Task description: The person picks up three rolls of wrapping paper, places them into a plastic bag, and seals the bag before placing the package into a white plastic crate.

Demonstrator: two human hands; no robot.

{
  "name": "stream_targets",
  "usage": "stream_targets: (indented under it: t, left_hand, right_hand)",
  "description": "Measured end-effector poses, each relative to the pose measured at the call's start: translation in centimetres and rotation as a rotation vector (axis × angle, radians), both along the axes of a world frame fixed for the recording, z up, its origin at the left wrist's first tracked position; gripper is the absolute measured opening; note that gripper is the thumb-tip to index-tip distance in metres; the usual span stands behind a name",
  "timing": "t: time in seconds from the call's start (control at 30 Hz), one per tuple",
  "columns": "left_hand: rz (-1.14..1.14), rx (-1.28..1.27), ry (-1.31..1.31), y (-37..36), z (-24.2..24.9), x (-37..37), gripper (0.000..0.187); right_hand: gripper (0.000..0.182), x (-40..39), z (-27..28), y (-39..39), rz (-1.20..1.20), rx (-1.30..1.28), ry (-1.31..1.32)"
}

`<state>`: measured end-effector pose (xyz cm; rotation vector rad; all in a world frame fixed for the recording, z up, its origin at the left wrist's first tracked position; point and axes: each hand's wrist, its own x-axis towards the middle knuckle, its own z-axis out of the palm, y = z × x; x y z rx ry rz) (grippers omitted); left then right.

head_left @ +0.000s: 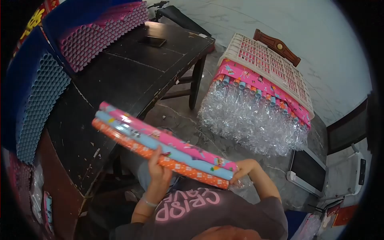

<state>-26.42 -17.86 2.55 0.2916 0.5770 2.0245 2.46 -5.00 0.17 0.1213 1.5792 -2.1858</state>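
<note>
A pack of three patterned wrapping paper rolls (172, 150), pink, light blue and orange, lies slantwise in front of my body. Glossy clear film covers the pack. My left hand (158, 170) grips it from the near side, at about the middle, with fingers against the orange roll. At the right end, my right hand (244, 170) is closed on the pack's end, where loose clear film (242, 183) sticks out below the fingers. The pack's far left end reaches over the edge of the dark table (132, 76).
Pink rolls (100, 38) and blue rolls (42, 100) are stacked in blue holders at left. A phone (153, 41) lies on the table. At right, a white plastic crate (268, 64) sits over film-wrapped rolls (256, 116). A platform scale (308, 172) stands on the floor.
</note>
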Motion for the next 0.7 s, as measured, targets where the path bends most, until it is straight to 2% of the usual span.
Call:
stream_targets:
  t: [0.07,0.13,0.17,0.23,0.3,0.33,0.37,0.43,0.47,0.6,0.67,0.7]
  left_hand:
    - [-0.190,-0.054,-0.128,3.5,1.1,3.6,0.043]
    - [-0.427,-0.154,-0.217,7.1,-0.7,6.4,0.029]
    - [-0.506,-0.190,-0.230,8.2,-0.3,8.0,0.025]
    - [-0.651,-0.227,-0.277,9.9,-0.4,11.4,0.023]
    - [-0.776,-0.227,-0.325,10.7,-0.1,14.1,0.023]
    - [-0.833,-0.231,-0.336,10.8,0.6,15.1,0.022]
    - [-0.851,-0.258,-0.334,11.3,0.4,15.9,0.023]
    - [-0.883,-0.286,-0.303,11.9,1.4,16.0,0.024]
    - [-0.901,-0.311,-0.289,12.2,1.9,16.0,0.025]
    - [-0.911,-0.376,-0.223,14.1,2.2,14.9,0.029]
    - [-0.955,-0.399,-0.184,14.5,2.6,13.9,0.030]
    - [-0.971,-0.362,-0.170,14.9,2.4,13.6,0.031]
  right_hand:
    - [0.015,6.0,0.0,-1.8,-0.226,-0.028,-0.066]
    - [0.013,10.2,0.0,-4.1,-0.429,0.026,-0.114]
    - [0.013,12.6,-0.2,-6.0,-0.423,0.024,-0.102]
    - [0.059,16.5,-0.6,-10.2,-1.045,-0.214,-0.223]
    - [0.071,17.8,1.2,-12.6,-1.150,-0.138,-0.082]
    - [0.072,16.8,3.8,-13.8,-1.282,-0.045,-0.033]
    - [0.072,16.4,4.2,-14.4,-1.292,-0.053,-0.022]
    - [0.033,15.7,4.4,-15.4,-1.304,-0.049,0.098]
    - [0.023,16.4,4.0,-15.8,-1.197,-0.091,0.175]
    - [0.014,12.8,6.4,-16.3,-1.278,0.035,0.111]
    - [0.014,10.8,7.6,-15.7,-1.196,-0.028,0.245]
    - [0.017,10.3,7.9,-15.8,-1.214,-0.063,0.183]
